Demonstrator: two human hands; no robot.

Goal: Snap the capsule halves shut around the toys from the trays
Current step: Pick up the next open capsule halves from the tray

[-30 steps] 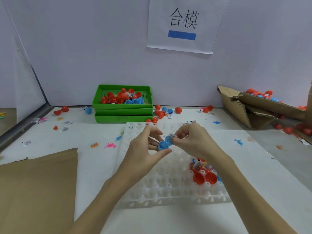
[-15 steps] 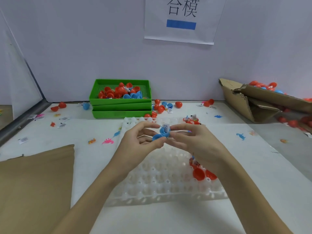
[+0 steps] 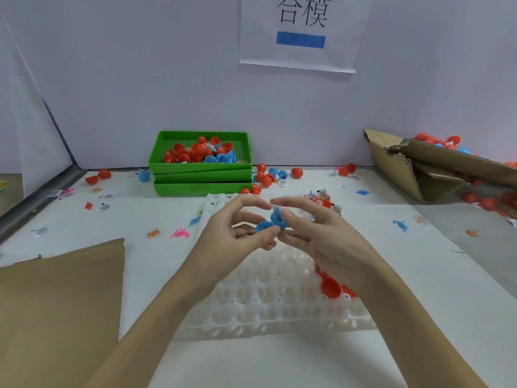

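Head view: both hands meet above the far half of a white dimpled tray [image 3: 268,298] lying on the worktop [image 3: 419,275]. The left hand [image 3: 237,236] pinches a blue capsule half [image 3: 264,227] between thumb and fingertips; the right hand [image 3: 321,236] pinches the other blue capsule half [image 3: 278,218], a small toy tucked at it, the two halves touching but not closed. At the tray's right edge sit red capsule halves [image 3: 331,287], at least two, partly hidden by the right wrist. Against the back wall stand three stacked green trays [image 3: 201,175], the top one holding many red and a few blue halves. A brown cardboard sheet [image 3: 56,303] covers the near left of the worktop; a torn cardboard box [image 3: 436,166] with capsules lies at the far right. Loose capsules, small toys and labels scatter along the far edge. Open worktop shows on either side of the white tray, between it and the two pieces of cardboard.
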